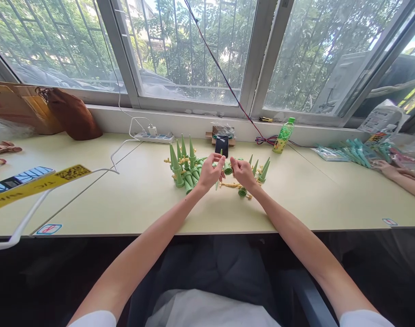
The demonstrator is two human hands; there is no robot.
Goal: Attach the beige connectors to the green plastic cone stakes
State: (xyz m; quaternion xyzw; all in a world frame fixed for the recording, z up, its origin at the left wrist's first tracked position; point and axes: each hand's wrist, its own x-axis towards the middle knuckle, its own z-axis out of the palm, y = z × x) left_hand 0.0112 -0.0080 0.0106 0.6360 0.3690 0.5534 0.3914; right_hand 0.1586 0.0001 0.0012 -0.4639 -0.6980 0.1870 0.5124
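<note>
My left hand is closed, fingertips pinched, around a slim green pointed piece that shows below the fingers; part of it is hidden. Close beside it, my right hand is also closed in a pinch, and what its fingers hold is too small to make out. Left of the hands, several green plastic cones stand or lie in a cluster with small yellow pieces among them. More green cones stand just past my right hand. Yellow pieces and a green round-ended piece lie on the table beneath the hands.
A green-capped drink bottle and a dark object stand behind. A power strip lies by the sill, its white cable running left. A brown bag is at back left. Another person's hands rest near packets at right.
</note>
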